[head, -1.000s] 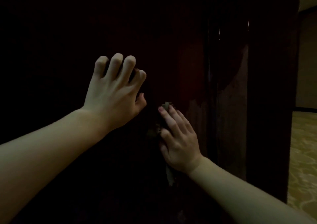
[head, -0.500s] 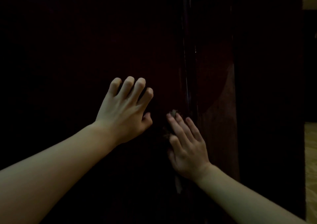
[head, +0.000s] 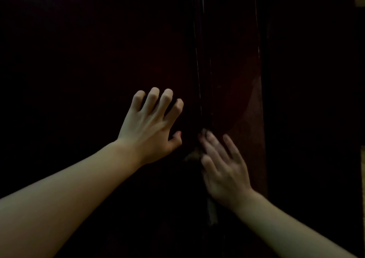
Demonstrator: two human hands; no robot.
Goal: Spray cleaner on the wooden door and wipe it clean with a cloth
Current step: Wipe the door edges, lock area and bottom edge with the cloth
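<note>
- I see the left hand (head: 150,128) braced on the dark glossy wooden door (head: 237,103), fingers (head: 152,97) spread, bent at the tips, holding nothing.
- My right hand (head: 223,168), fingers straight, presses a crumpled cloth (head: 192,156) flat against the door beside a vertical groove; cloth peeks out left of and below them.

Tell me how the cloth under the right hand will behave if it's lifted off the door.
Probably floppy: the cloth hangs limp below the right hand, and a crumpled bit pokes out beside the thumb. Likely light, since flat fingers alone pin it to the door. It may slide easily on that glossy wood.
</note>
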